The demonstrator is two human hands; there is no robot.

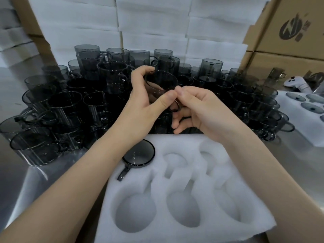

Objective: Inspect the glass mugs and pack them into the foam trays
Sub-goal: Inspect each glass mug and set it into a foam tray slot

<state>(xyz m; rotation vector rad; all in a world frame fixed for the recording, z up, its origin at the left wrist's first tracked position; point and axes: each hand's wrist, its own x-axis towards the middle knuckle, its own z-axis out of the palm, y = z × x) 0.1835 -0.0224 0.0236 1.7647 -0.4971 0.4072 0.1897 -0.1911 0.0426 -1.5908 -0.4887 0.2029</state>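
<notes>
I hold one smoky grey glass mug (160,81) up above the table between both hands. My left hand (146,102) wraps around its body, thumb across the front. My right hand (194,109) pinches its handle at the lower right. Below lies a white foam tray (177,193) with round, handle-shaped pockets. One mug (139,156) sits upside down in the tray's far-left pocket, its handle pointing toward me. The other visible pockets hold nothing. Behind the tray stands a dense crowd of several stacked grey mugs (73,102).
A second foam tray (298,127) with several mugs in it lies at the right. A white handheld controller (296,83) rests beyond it. Stacked white foam sheets (152,25) rise at the back, with cardboard boxes (287,32) to the right. The table is metal (21,186).
</notes>
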